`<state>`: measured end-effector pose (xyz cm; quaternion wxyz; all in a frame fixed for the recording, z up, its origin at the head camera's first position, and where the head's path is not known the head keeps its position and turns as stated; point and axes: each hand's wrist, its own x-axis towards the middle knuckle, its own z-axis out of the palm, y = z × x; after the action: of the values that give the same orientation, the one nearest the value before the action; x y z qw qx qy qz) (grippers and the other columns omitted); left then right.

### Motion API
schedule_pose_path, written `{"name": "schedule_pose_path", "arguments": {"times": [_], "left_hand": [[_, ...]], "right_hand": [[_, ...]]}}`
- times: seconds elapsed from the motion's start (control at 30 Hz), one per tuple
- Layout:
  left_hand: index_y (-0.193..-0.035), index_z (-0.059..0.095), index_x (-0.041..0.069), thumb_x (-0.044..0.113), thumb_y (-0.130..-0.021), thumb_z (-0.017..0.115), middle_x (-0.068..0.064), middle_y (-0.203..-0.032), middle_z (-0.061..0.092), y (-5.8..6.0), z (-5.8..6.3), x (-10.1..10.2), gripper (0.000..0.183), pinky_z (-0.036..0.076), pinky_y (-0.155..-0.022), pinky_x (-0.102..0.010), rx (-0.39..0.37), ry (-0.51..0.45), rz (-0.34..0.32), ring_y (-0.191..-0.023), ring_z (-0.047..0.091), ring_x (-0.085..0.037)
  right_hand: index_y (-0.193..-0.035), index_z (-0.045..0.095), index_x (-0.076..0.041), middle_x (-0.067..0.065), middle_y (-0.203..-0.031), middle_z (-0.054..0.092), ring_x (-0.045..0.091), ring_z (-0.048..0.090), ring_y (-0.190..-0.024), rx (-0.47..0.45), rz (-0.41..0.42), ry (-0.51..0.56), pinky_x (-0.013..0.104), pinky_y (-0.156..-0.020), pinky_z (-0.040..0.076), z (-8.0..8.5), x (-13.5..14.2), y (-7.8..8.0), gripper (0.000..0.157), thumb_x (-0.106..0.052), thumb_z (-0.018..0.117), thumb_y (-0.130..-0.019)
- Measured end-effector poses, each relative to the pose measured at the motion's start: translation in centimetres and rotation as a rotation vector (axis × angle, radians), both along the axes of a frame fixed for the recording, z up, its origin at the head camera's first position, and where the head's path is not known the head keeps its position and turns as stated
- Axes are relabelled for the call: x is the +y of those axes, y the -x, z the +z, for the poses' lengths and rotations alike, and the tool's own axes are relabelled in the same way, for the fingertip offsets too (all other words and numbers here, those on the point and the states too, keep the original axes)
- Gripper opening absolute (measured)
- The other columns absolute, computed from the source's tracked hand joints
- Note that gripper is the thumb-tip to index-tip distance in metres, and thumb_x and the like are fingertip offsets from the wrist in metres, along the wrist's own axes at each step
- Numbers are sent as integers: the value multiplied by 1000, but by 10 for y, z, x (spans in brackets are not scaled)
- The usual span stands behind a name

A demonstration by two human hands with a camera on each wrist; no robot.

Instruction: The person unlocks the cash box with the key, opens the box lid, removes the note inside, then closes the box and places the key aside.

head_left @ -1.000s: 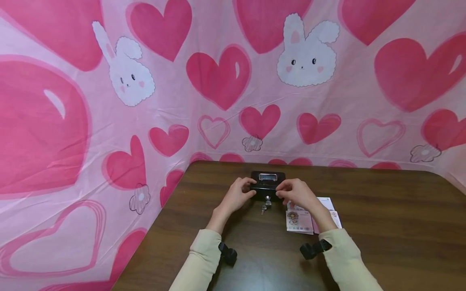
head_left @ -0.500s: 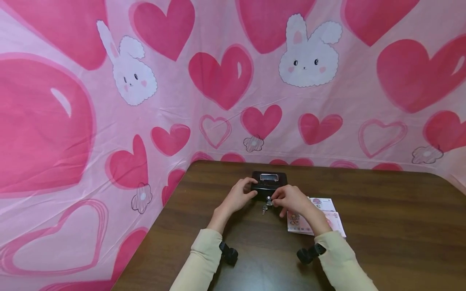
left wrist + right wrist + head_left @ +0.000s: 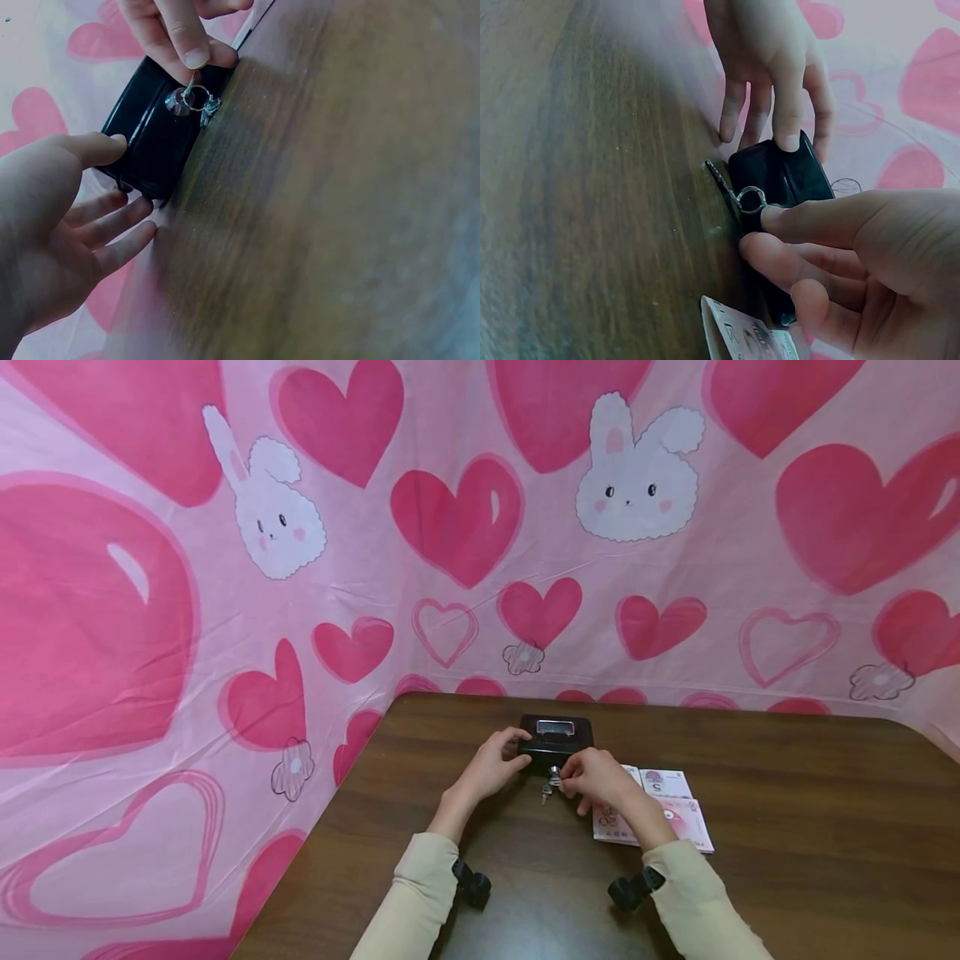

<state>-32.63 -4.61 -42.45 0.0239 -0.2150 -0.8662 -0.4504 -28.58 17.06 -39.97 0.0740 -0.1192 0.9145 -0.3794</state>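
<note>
A small black cash box (image 3: pixel 556 746) with a metal handle on its lid stands at the far part of the table. My left hand (image 3: pixel 491 768) grips its left end, the thumb on one face and the fingers against the side, as the left wrist view shows. In front of the box, my right hand (image 3: pixel 600 779) pinches a key at the lock between thumb and forefinger. The key ring (image 3: pixel 196 97) hangs from it with another key (image 3: pixel 718 178) dangling. The pinched key is mostly hidden by the fingertips. The lid looks closed.
Pink and white banknotes (image 3: pixel 688 823) lie in flat piles right of the box, partly under my right forearm. The brown wooden table (image 3: pixel 810 827) ends at a pink cloth (image 3: pixel 660 560) printed with hearts and rabbits.
My right hand has moved from the box's right end, left and down to the lock, and has taken hold of the key. The left hand has stayed on the box.
</note>
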Motion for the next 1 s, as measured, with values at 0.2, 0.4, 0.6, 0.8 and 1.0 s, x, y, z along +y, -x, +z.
{"name": "schedule_pose_path", "arguments": {"times": [0.2, 0.4, 0.6, 0.8, 1.0], "left_hand": [[-126, 60, 16, 17, -96, 65, -16, -125, 58, 0, 0, 0, 30, 51, -97, -46, -5, -17, -1, -110, 65, -30], [-125, 60, 14, 14, -96, 66, -18, -125, 59, 1, -1, 2, 30, 51, -97, -45, 2, -30, -2, -111, 66, -31], [-125, 60, 14, 14, -96, 66, -18, -125, 59, 1, -1, 3, 29, 51, -97, -45, -2, -30, 3, -110, 66, -31], [-125, 60, 15, 15, -96, 65, -17, -125, 59, 0, 0, 2, 29, 52, -96, -45, -6, -23, 3, -109, 66, -30], [-126, 59, 15, 16, -97, 65, -16, -126, 59, 0, 1, 3, 30, 52, -97, -45, -16, -14, 6, -110, 65, -30]], "right_hand": [[-94, 71, -2, 5, -73, 71, 14, 64, -46, 36, 7, 9, 29, -45, 51, -3, -3, 1, 8, -8, 69, -89], [-91, 69, -6, 5, -74, 71, 14, 63, -47, 63, -3, 10, 29, -41, 49, 0, -6, 0, 4, -10, 68, -90], [-96, 69, -6, 7, -82, 72, 15, 63, -48, 40, -20, 33, 31, -42, 50, 1, -6, -1, 7, -11, 68, -92], [-109, 71, -6, 10, -89, 74, 16, 65, -48, -22, -29, 100, 31, -41, 50, -4, -4, 1, 17, -12, 67, -94], [-114, 73, -4, 10, -77, 73, 15, 67, -52, -112, -54, 229, 26, -41, 47, -14, 1, 6, 23, -16, 67, -94]]}}
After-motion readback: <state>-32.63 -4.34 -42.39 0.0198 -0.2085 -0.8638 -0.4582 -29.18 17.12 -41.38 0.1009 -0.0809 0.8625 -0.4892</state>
